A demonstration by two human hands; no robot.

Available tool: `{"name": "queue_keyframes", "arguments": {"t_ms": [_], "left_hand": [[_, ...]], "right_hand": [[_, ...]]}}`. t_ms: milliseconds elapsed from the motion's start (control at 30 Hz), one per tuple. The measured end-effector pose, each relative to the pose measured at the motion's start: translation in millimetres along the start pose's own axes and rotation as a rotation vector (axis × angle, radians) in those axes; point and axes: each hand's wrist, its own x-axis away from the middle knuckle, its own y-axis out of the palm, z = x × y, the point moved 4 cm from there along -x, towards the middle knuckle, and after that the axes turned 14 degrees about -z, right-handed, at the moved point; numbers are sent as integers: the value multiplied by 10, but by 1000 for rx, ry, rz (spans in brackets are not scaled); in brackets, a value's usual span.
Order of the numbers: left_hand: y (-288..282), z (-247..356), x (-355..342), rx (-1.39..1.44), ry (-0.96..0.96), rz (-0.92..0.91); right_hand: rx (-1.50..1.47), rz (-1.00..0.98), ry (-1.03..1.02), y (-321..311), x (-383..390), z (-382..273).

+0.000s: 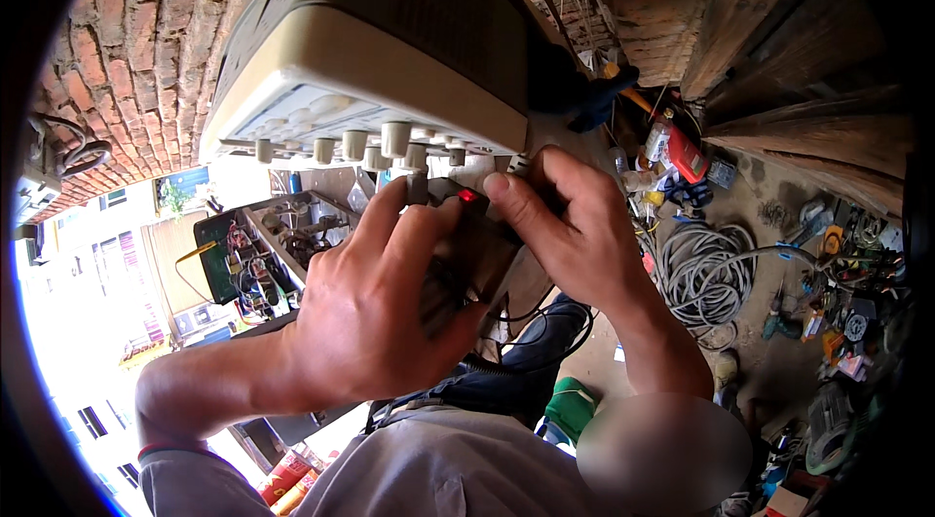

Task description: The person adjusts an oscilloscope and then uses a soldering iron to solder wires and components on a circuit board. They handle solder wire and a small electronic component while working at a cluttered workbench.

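The left hand (360,298) and the right hand (584,230) are both raised under the front side of a cream instrument (394,59). This instrument stands just above the fingers, and its panel carries several pale knobs (394,139).

The fingers of the left hand are bent. Their tips are near a grey cylindrical piece (417,189) below the panel, while the thumb is lower and apart from them. I cannot tell whether these fingers hold something firmly. The thumb and forefinger of the right hand are narrow, close together at a small pale piece (518,166) near the panel's corner; whether they grip it, I cannot tell.

Between the fingers of both hands there is a dark object (477,249), partly hidden, and at its upper end a red light (467,196) is shining. Below the fingers, a black cable (584,330) makes a loop.

To the right of the fingers, well apart, a coil of grey cable (703,274) lies on the floor (760,201). To the left, there is an opened green device (216,254) with wires.
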Motion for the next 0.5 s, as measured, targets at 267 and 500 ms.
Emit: {"name": "queue_keyframes", "arguments": {"t_ms": [267, 500], "left_hand": [[19, 1, 14, 26, -50, 11], [46, -59, -49, -54, -124, -14]], "right_hand": [[3, 51, -80, 40, -18, 125], [-17, 119, 97, 69, 54, 20]]}}
